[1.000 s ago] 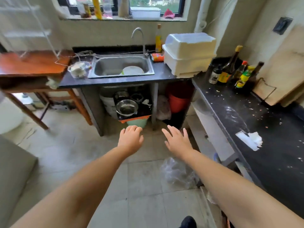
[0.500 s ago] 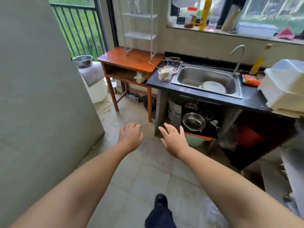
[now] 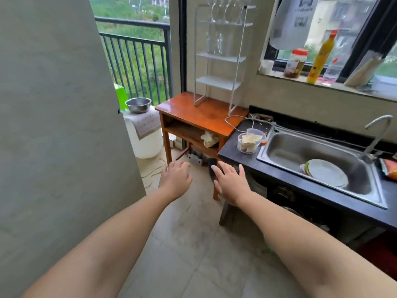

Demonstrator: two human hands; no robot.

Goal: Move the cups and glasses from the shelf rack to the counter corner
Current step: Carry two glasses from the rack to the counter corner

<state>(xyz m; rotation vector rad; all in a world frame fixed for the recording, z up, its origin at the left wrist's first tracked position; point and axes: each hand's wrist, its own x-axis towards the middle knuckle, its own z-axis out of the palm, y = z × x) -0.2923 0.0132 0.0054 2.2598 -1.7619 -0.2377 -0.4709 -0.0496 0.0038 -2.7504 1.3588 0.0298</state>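
Glasses stood on the upper tiers of the white shelf rack: stemmed ones on the top tier, a handled clear cup and others one tier down; exact count could not be read, glass against bright window. Lower two tiers looked bare. Rack sat on the wooden side table, just beside the left end of the dark counter.

Left hand held out in front, fingers loosely curled, holding nothing. Right hand out beside it, fingers spread and straight, holding nothing. Both well short of the rack and lower than it.

Step judged: approach to the rack, no item taken yet. To do it well: close in squarely, raise hands to the tier, take stemmed glasses by the bowl or stem one per hand, lift clear of the wire frame before drawing back. The rack looked light and tall; a snag could tip it. The white cable by its foot should be kept clear.

Versus half a second earlier: view had swung left and up, so the rack's upper tiers and their glasses came into frame; the sink sat further right; hands kept the same posture
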